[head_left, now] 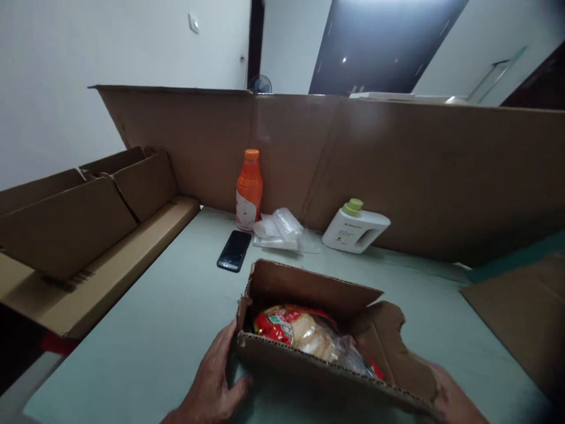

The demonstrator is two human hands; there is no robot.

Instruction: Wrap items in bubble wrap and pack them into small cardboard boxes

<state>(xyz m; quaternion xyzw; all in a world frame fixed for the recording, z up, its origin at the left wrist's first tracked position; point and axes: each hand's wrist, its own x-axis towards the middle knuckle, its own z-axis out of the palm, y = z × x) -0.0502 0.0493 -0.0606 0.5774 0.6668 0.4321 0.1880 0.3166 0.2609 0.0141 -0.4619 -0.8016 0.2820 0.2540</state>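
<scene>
**Both hands steady an open carton low in the frame**

A small cardboard box point(335, 353) sits on the pale green desk point(145, 330) at lower centre, flaps up, with a red snack packet point(304, 333) lying inside. The left hand point(216, 380) presses against the box's near left corner, fingers spread flat and thumb hooked under the front wall. The right hand point(454, 397) holds the torn right flap; its grip is mostly hidden. Farther back stand an orange bottle point(249, 189), a black phone point(234, 250), crumpled plastic bags point(280, 229) and a white jug point(355, 229).
</scene>
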